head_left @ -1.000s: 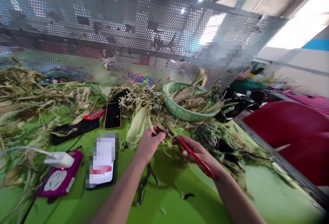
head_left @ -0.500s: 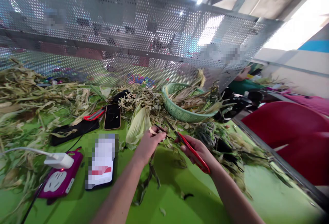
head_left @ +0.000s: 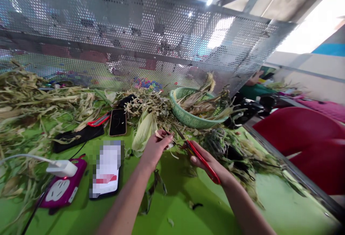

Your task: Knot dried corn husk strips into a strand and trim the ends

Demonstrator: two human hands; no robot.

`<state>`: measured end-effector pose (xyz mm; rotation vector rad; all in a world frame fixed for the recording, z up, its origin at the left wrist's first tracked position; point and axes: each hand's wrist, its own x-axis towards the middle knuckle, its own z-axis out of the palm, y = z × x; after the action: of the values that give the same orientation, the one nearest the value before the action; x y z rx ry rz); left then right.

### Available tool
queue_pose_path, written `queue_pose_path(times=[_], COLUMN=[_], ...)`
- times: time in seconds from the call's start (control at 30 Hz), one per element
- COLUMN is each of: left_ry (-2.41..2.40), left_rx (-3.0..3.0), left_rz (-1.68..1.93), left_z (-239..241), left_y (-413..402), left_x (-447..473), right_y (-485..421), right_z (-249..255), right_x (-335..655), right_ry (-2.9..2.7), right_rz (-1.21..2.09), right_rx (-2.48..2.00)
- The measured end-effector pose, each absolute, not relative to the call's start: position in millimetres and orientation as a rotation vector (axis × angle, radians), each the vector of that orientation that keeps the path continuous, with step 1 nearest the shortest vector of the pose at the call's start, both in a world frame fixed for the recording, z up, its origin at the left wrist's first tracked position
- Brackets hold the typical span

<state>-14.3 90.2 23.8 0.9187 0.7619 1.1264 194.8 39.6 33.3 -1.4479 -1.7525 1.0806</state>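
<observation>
My left hand (head_left: pixel 159 145) is closed in a pinch on a strip of dried corn husk (head_left: pixel 174 152); a thin pale end hangs toward the right. Some of what lies between its fingers is hidden. My right hand (head_left: pixel 203 159) is wrapped round red-handled scissors (head_left: pixel 202 162), whose dark blade points up and left, close to the left fingertips. Behind my left hand lies a broad pale-green corn husk (head_left: pixel 145 132). Below that hand a dark, dry leafy strip (head_left: pixel 153 188) trails over the green tabletop (head_left: pixel 194 213).
A green basket (head_left: pixel 185 118) of dried husks stands behind my hands. Loose husks (head_left: pixel 54 100) cover the left. Phones (head_left: pixel 118 122) and a purple power bank (head_left: pixel 60 188) with a cable lie left. A perforated metal screen (head_left: pixel 121 44) rises behind; red chairs (head_left: pixel 302 141) stand right.
My left hand has shifted slightly left and up, and a thin pale strip now dangles beside its fingers. The scissors have barely moved.
</observation>
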Motion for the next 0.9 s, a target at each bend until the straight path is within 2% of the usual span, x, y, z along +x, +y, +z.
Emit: queue_pose_path(times=[0.5, 0.9], left_ry=[0.793, 0.777], left_rx=[1.010, 0.940], left_rz=[1.123, 1.071], left_z=[29.0, 27.4], left_y=[86.7, 87.7], left_x=[-15.1, -18.2], right_y=[44.1, 46.3], right_z=[41.0, 31.5], right_x=[181.9, 180.9], right_ry=[-1.930, -1.594], right_rz=[1.125, 1.245], right_rx=[-1.305, -1.463])
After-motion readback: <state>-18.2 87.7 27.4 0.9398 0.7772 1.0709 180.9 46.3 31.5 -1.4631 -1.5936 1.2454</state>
